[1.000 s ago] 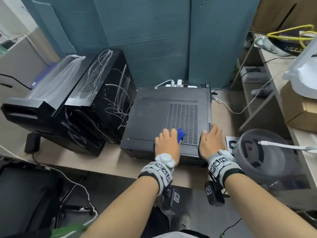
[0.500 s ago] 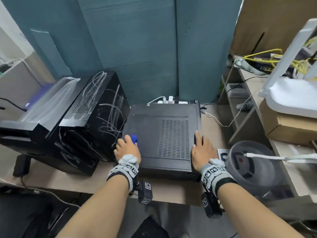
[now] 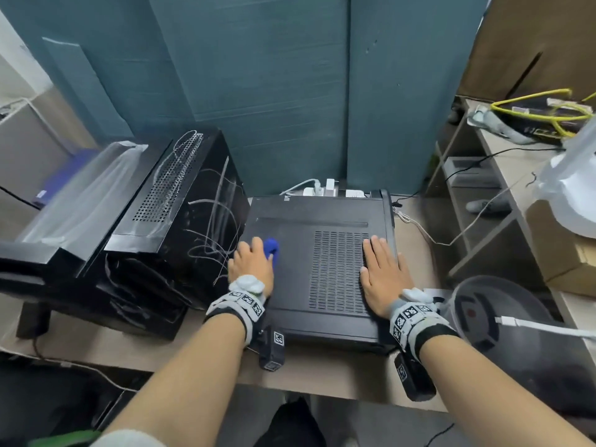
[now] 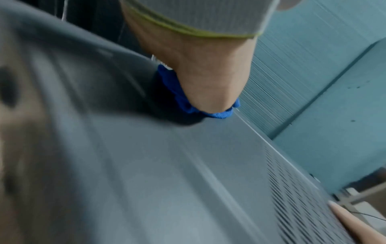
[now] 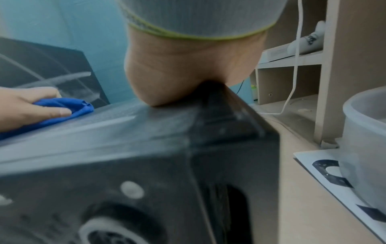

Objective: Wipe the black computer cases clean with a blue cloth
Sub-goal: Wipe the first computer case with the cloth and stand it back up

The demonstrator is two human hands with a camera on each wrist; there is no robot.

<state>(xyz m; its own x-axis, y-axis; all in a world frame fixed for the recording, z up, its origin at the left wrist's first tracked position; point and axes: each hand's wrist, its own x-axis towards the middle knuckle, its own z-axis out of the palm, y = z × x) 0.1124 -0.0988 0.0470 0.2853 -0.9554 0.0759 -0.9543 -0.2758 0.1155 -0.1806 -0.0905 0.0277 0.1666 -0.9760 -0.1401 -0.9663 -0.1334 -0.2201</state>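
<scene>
A flat black computer case (image 3: 290, 285) lies on the desk, its vent grille (image 3: 338, 269) facing up. My left hand (image 3: 254, 259) grips a bunched blue cloth (image 3: 271, 246) and presses it on the case's left part, near its left edge. In the right wrist view its fingers (image 5: 52, 113) curl round the blue cloth (image 5: 71, 105). My right hand (image 3: 380, 266) lies flat with straight fingers on the case top by its right edge. Two more black cases (image 3: 180, 227) stand at the left, one draped with white wires.
A translucent basin (image 3: 522, 359) with a white cable (image 3: 548, 330) over it stands close by on the right. A shelf unit (image 3: 483, 240) and a cardboard box (image 3: 567, 262) lie beyond. A power strip (image 3: 325, 188) sits behind the case against the teal partition (image 3: 274, 91).
My left hand has swept the blue cloth from beside the grille over to the left part of the case top. My right hand has stayed at the right edge.
</scene>
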